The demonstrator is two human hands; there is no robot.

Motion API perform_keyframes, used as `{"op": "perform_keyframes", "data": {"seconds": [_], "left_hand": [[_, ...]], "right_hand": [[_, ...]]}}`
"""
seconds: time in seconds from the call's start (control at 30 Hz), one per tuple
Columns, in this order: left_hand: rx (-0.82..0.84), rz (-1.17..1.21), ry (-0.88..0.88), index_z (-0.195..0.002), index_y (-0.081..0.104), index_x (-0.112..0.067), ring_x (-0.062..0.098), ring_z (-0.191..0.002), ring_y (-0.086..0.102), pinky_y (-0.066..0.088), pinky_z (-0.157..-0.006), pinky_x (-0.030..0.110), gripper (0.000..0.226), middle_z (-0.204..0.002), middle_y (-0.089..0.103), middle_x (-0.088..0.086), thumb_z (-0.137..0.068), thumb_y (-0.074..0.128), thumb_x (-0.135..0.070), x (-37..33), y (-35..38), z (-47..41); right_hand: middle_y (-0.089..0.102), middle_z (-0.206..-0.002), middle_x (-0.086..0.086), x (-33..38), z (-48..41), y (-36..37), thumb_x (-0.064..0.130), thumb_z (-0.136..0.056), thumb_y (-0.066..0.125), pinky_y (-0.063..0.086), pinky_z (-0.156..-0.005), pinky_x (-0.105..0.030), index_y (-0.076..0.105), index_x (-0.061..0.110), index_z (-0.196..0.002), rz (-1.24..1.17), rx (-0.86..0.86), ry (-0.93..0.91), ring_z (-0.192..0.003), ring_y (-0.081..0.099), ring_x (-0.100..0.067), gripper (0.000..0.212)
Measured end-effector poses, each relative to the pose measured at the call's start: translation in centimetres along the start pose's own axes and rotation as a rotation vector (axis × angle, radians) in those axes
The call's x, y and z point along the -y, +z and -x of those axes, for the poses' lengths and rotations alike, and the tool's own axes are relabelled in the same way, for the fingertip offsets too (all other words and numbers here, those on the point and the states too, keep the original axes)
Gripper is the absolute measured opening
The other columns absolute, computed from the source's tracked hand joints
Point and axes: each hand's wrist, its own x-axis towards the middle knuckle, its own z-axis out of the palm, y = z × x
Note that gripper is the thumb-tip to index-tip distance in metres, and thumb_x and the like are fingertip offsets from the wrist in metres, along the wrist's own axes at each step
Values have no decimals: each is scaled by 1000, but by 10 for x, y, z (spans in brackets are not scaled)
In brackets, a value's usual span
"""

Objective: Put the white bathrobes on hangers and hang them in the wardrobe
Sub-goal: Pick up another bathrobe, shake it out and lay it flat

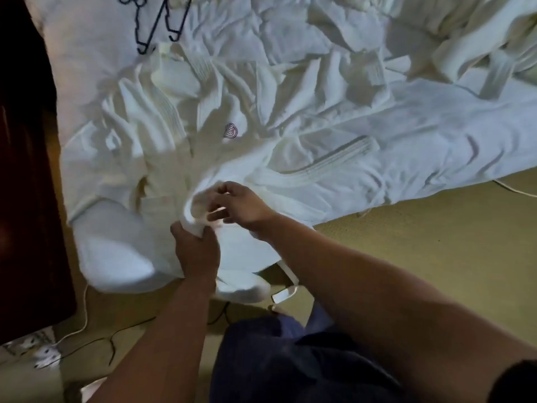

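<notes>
The white bathrobe (203,152) lies crumpled on the bed (436,135), with its hem over the near edge. The left hand (197,251) grips a bunched fold. The right hand (241,205) appears to pinch the same fold, but its fingertips are blurred. Dark hangers (157,24) are cut off at the top edge. Bare carpet (421,242) lies to the right.

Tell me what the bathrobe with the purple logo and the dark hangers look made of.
The bathrobe: soft matte white cloth, likely cotton; it creases and shows ribbed stitched bands. The hangers: thin dark rods, probably coated wire or plastic; blur leaves it open.
</notes>
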Motion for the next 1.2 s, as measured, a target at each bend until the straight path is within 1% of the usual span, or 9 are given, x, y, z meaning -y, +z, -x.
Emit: {"op": "perform_keyframes", "data": {"seconds": [0.1,0.27,0.33,0.4,0.5,0.7,0.87,1.07,1.2], "left_hand": [[70,109,59,-119,54,-5,32,-97,59,42,-77,33,43,-104,62,12,-80,56,-25,-8,-20,-24],[203,291,116,-105,66,-6,17,-82,61,48,-69,21,38,-92,68,4,-72,57,-22,-8,-54,-51],[304,328,76,-102,69,-4,24,-85,65,51,-75,32,39,-94,71,15,-69,61,-22,-9,-67,-69],[390,292,82,-99,73,-17,29,-94,69,52,-81,43,33,-98,74,8,-68,62,-21,-11,-76,-87],[450,235,135,-99,74,-27,26,-99,70,54,-88,47,36,-101,76,0,-65,64,-20,-15,-89,-106],[513,131,194,-107,72,-23,26,-99,70,53,-93,57,46,-103,76,0,-62,69,-30,-21,-114,-135],[567,140,202,-104,73,-19,25,-98,70,54,-92,54,41,-101,76,2,-64,68,-24,-23,-119,-139],[594,118,252,-106,73,-23,25,-101,69,53,-93,58,48,-103,75,-1,-60,69,-35,-25,-123,-143],[571,144,339,-103,73,-18,26,-101,68,52,-93,57,47,-101,76,1,-60,68,-36,-37,-134,-142]], "right_hand": [[65,-92,-7,-19,-18,-39,9,-94,54,46,-57,-19,60,14,-95,177,-137,162,-79,65,-19,8],[64,-95,-8,-79,-39,-67,14,-93,51,51,-74,-37,61,9,-96,466,-308,422,-90,65,-27,11],[63,-98,-8,-100,-42,-60,14,-93,52,51,-81,-39,57,16,-90,467,-341,449,-95,65,-28,6],[59,-90,-8,-111,-42,-47,14,-90,54,45,-71,-35,54,17,-89,424,-398,457,-91,66,-27,4],[59,-84,-7,-120,-40,-18,12,-93,51,40,-58,-30,60,13,-98,185,-485,416,-71,63,-17,11],[64,-86,-4,-126,-36,24,15,-96,49,47,-66,-32,64,12,-106,-95,-578,402,-74,63,-15,18],[63,-87,-4,-131,-31,36,17,-96,49,44,-63,-31,62,6,-114,-78,-607,363,-74,62,-14,25],[63,-93,-8,-71,-53,30,29,-97,57,48,-69,-36,67,11,-98,-105,-716,57,-78,59,-18,21],[62,-98,5,-11,-64,14,39,-96,59,47,-76,-36,58,25,-115,-138,-662,-83,-89,59,-20,23]]}}
